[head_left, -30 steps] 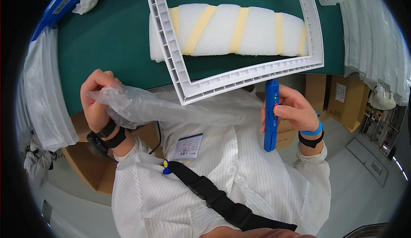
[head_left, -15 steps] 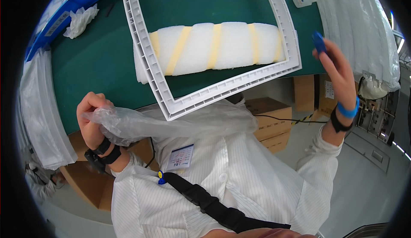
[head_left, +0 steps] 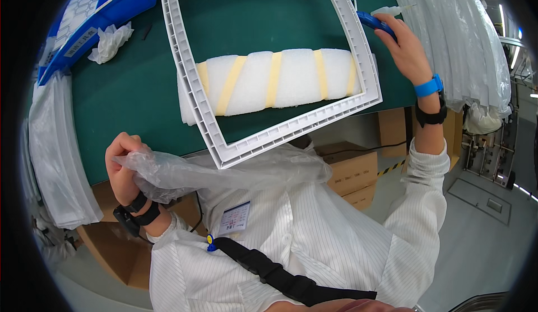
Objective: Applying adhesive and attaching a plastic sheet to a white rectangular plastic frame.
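Note:
My left hand [head_left: 126, 158] is closed on the gathered edge of a clear plastic bag [head_left: 246, 174], which hangs across my front below the table edge. My right hand [head_left: 404, 48] grips a blue-handled tool [head_left: 374, 22] beside the upper right side of a white plastic frame [head_left: 297, 122]; I cannot make out the tool's working end. Ribbed and tilted, the frame rests over a white foam roll [head_left: 294, 76] wound with yellow tape, and its near corner juts past the table edge.
Blue bin [head_left: 126, 1] and crumpled white wad [head_left: 112, 43] lie at the far left of the green table [head_left: 123, 93]. Clear plastic bags drape over both the left [head_left: 56, 149] and right [head_left: 448, 43] edges. A small bottle [head_left: 389, 11] is behind my right hand; cardboard boxes [head_left: 353, 174] stand below.
My right hand has moved forward and left with the blue-handled tool, up to the frame's right side. The view has tilted, bringing a brownish block into sight at the back. My left hand keeps its grip.

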A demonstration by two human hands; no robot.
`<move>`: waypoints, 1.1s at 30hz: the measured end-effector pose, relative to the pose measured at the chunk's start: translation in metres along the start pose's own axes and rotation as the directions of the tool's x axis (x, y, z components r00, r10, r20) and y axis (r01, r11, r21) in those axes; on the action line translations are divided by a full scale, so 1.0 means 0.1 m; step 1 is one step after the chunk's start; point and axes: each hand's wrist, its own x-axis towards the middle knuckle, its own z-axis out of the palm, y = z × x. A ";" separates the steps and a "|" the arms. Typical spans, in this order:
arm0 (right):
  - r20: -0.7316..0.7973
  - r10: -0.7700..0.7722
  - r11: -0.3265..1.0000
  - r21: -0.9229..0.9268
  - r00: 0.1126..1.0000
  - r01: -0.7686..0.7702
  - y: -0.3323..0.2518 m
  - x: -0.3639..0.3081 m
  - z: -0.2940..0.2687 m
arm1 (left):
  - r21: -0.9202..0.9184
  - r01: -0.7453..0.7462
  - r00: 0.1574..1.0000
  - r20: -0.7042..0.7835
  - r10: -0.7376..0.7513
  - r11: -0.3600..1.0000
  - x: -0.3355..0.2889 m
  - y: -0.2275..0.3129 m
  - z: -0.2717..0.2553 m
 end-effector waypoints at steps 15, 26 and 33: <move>-0.065 -0.125 0.992 0.023 0.990 0.127 0.08 0.04 0.05 | 0.036 0.005 0.999 -0.042 -0.003 0.999 -0.01 0.02 0.04; -0.086 -0.138 0.990 0.004 0.987 0.139 0.11 0.10 0.05 | 0.024 0.035 0.999 -0.039 -0.035 0.999 0.00 0.03 0.04; -0.112 -0.185 0.980 0.052 0.976 0.192 0.11 0.07 -0.01 | -0.026 -0.017 0.998 -0.059 0.015 1.000 0.01 0.01 0.05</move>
